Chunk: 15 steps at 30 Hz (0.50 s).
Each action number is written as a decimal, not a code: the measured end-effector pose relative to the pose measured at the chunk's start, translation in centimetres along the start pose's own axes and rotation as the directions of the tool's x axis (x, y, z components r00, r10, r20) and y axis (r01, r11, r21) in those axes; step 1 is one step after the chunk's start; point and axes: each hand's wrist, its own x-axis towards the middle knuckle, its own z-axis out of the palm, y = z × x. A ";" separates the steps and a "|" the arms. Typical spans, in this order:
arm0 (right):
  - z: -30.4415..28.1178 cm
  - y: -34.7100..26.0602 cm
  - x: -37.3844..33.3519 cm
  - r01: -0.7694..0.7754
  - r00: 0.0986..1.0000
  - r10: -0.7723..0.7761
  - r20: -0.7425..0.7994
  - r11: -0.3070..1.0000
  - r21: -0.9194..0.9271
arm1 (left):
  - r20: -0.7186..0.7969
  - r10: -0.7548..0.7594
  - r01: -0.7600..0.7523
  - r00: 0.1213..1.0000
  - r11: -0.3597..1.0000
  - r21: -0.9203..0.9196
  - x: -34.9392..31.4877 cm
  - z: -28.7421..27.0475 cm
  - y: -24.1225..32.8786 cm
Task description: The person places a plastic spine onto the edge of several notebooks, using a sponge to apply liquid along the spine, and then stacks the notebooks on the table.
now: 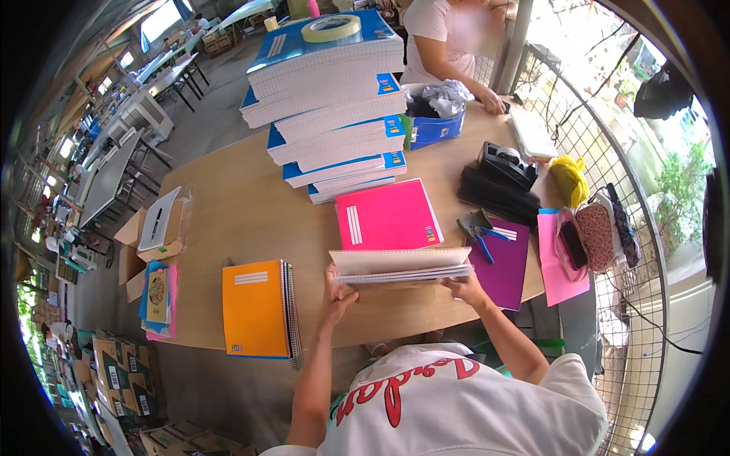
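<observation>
Upright over the near table edge, a notebook is held between my two hands, its cream inner cover and white pages partly parted. My left hand grips its left end, and my right hand grips its right end. Whether it has a binding coil I cannot make out. Just beyond it lies a pink notebook with white label lines. A purple notebook is to the right, with blue-handled pliers on its upper corner. Left of my hands sits a stack of orange spiral notebooks.
Tall stacked blue-covered page blocks carry a tape roll. Black binding coils, a tape dispenser, a yellow bundle and a pouch line the right. Another person stands across the table.
</observation>
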 end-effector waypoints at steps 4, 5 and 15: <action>0.8 2.2 0.1 -0.028 0.999 0.030 0.028 0.997 -0.072 | 0.112 -0.032 0.027 0.993 0.998 0.049 0.6 0.9 -2.0; 0.5 2.0 0.9 -0.069 0.995 0.073 0.062 0.996 -0.060 | 0.116 -0.026 0.021 0.993 0.999 0.048 0.1 0.4 -2.8; -1.4 2.8 0.0 -0.131 0.984 0.144 0.104 0.985 -0.115 | 0.429 0.393 -0.501 0.813 0.097 0.860 -4.7 18.1 17.1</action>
